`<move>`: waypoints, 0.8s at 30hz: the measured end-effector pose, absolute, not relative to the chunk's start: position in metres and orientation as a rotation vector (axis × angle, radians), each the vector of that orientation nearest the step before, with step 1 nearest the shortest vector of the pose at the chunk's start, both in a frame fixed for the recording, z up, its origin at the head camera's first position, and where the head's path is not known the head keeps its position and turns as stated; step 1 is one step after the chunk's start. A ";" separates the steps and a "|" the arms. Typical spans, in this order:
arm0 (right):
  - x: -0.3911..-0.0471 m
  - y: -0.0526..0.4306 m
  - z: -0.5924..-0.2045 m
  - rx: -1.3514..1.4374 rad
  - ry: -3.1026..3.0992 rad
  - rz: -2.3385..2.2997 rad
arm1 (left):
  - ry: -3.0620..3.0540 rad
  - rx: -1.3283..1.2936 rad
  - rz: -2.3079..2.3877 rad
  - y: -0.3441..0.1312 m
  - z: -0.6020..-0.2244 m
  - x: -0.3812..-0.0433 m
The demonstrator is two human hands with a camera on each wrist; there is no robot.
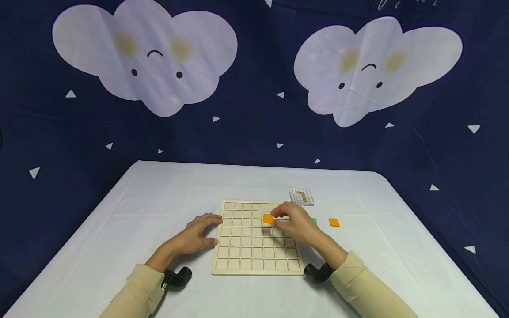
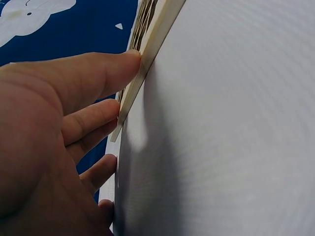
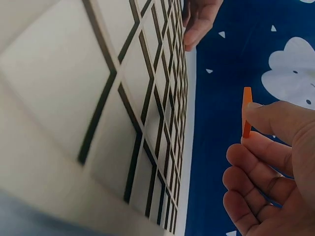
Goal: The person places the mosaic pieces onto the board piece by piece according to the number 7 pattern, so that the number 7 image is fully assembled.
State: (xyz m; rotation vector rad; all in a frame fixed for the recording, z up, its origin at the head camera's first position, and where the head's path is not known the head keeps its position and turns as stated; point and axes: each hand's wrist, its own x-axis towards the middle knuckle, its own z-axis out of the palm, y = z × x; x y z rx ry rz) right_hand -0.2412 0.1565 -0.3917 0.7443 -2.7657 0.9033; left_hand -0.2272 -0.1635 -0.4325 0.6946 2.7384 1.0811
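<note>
A pale wooden grid board lies on the white table, its square cells bare where they show. My left hand rests at the board's left edge, thumb and fingertips touching the rim; the left wrist view shows the thumb against the wooden edge. Between thumb and index finger, my right hand pinches an orange square tile above the board's upper right part. Seen edge-on in the right wrist view, the orange tile is held clear of the grid, the other fingers loosely curled.
A second orange tile lies to the right of the board. Partly hidden behind my right hand is a green tile. Beyond the board's top right corner lies a small card printed with a coloured grid pattern. A dark blue cloud-patterned cloth hangs behind the table.
</note>
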 end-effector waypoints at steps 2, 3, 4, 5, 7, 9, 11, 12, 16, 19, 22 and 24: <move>-0.243 0.154 -0.391 0.753 -2.766 0.909 | 2.741 0.700 1.076 -0.164 -0.432 -0.227; -0.243 0.152 -0.391 0.754 -2.767 0.907 | 2.742 0.703 1.075 -0.164 -0.432 -0.227; -0.244 0.151 -0.391 0.756 -2.766 0.912 | 2.743 0.706 1.075 -0.164 -0.432 -0.227; -0.245 0.150 -0.390 0.757 -2.769 0.912 | 2.743 0.709 1.074 -0.164 -0.432 -0.227; -0.248 0.147 -0.390 0.751 -2.778 0.920 | 2.745 0.712 1.074 -0.164 -0.432 -0.227; -0.250 0.144 -0.390 0.753 -2.779 0.908 | 2.746 0.712 1.077 -0.164 -0.433 -0.228; -0.252 0.141 -0.391 0.760 -2.776 0.900 | 2.747 0.709 1.077 -0.164 -0.433 -0.228; -0.253 0.140 -0.391 0.764 -2.775 0.898 | 2.748 0.707 1.078 -0.164 -0.433 -0.228; -0.256 0.136 -0.392 0.768 -2.782 0.888 | 2.747 0.706 1.079 -0.164 -0.434 -0.228; -0.258 0.133 -0.392 0.753 -2.798 0.897 | 2.748 0.709 1.075 -0.163 -0.433 -0.228; -0.261 0.129 -0.392 0.735 -2.810 0.905 | 2.751 0.708 1.073 -0.163 -0.433 -0.228; -0.263 0.127 -0.392 0.740 -2.810 0.907 | 2.751 0.709 1.073 -0.164 -0.434 -0.228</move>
